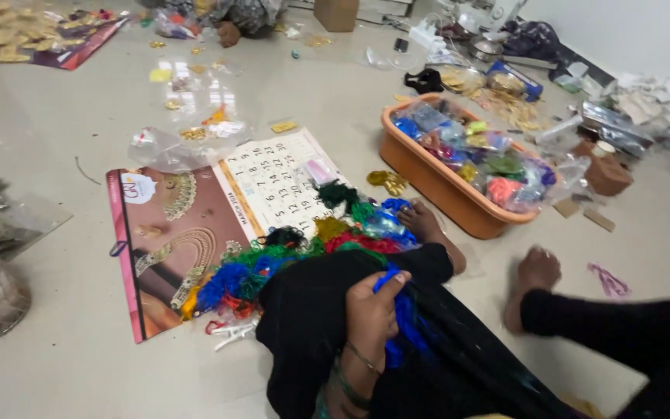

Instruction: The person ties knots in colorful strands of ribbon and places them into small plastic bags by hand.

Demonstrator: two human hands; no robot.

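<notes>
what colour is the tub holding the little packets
Orange, clearest in the head view: the tub.

An orange tub [428,174] of bright packets sits right of a calendar sheet [273,186] on the floor

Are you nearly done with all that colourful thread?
Probably not. Looks done: small filled bags sit in the orange tub. In hand: one hand, which side is unclear, pinches blue thread on the lap. Left: a big heap of loose threads on the calendar sheet.
</notes>
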